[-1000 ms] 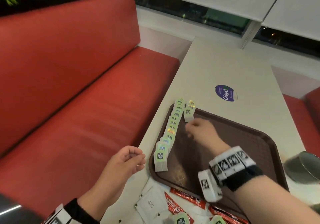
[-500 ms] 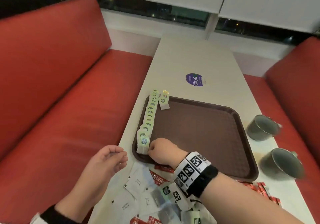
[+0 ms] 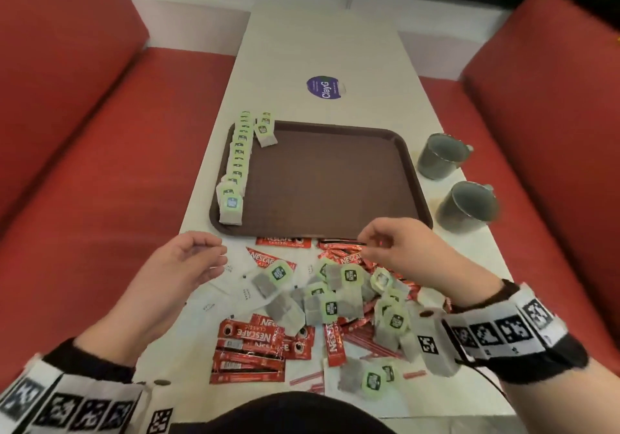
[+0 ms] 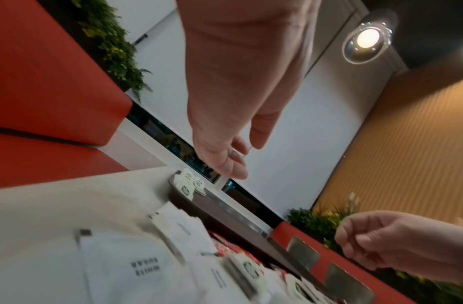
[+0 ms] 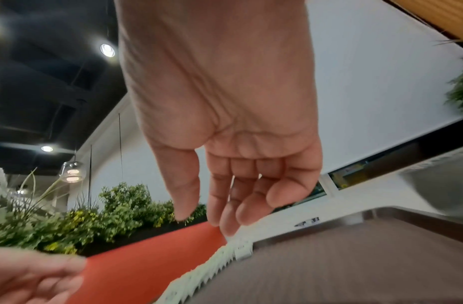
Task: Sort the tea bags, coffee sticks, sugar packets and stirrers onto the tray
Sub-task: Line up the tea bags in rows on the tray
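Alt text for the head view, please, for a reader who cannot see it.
Two empty hands, left hand and right hand, hover over a loose pile of tea bags, coffee sticks and sugar packets on a white table. Beyond it, a brown tray holds a row of tea bags along its left edge; two cups stand to its right.

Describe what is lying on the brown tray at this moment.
On the tray, only tea bags: a long overlapping row along its left edge and a short stack at the far-left corner. Whatever lies beneath those bags is hidden.

You can read "NESCAFE CLASSIC" on the red coffee sticks (image 3: 250, 332), "ClayG" on the purple table sticker (image 3: 324, 87), and "WHITE SUGAR" on the sugar packets (image 4: 137, 273).
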Motion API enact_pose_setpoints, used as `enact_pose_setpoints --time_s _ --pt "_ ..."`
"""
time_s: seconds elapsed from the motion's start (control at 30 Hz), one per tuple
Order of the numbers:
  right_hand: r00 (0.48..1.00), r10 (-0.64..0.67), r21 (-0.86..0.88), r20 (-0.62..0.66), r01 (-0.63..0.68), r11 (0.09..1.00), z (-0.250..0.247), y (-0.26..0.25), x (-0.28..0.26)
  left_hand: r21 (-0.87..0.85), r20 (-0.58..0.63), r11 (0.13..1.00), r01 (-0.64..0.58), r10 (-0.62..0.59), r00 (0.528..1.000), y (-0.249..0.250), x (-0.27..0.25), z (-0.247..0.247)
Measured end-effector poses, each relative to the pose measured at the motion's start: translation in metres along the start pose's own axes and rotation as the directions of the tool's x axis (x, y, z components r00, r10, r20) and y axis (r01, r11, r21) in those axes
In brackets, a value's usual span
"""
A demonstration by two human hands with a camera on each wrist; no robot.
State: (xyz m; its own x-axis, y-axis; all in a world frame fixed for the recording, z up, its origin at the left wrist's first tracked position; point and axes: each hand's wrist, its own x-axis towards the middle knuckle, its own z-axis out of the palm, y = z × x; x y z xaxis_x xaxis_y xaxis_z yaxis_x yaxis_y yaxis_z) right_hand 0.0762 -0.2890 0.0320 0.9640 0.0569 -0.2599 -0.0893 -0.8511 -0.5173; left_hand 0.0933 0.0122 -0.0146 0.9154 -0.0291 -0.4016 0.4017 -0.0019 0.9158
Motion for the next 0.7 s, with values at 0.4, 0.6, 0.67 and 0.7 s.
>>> enact_pose_setpoints --time_s 0.4,0.6,0.67,0.7 --pt "0.975 -0.181 -0.473 0.131 0.222 0.853 0.069 0.024 -0.040 0.789 0.610 0.166 -0.591 -0.106 0.785 -0.017 0.002 0.082" --pt "0.977 -0.190 -0.530 0.095 0.211 0.821 0.078 0.020 -0.031 0.797 0.599 0.123 -0.591 -0.035 0.800 -0.018 0.002 0.101" --pt "0.979 -0.195 -0.464 0.066 0.203 0.862 0.073 0.021 -0.031 0.798 0.602 0.053 -0.600 -0.041 0.798 -0.022 0.003 0.108" --pt "0.980 -0.197 -0.431 0.038 0.194 0.881 0.068 0.024 -0.030 0.802 0.597 0.022 -0.597 -0.040 0.801 -0.024 0.004 0.111"
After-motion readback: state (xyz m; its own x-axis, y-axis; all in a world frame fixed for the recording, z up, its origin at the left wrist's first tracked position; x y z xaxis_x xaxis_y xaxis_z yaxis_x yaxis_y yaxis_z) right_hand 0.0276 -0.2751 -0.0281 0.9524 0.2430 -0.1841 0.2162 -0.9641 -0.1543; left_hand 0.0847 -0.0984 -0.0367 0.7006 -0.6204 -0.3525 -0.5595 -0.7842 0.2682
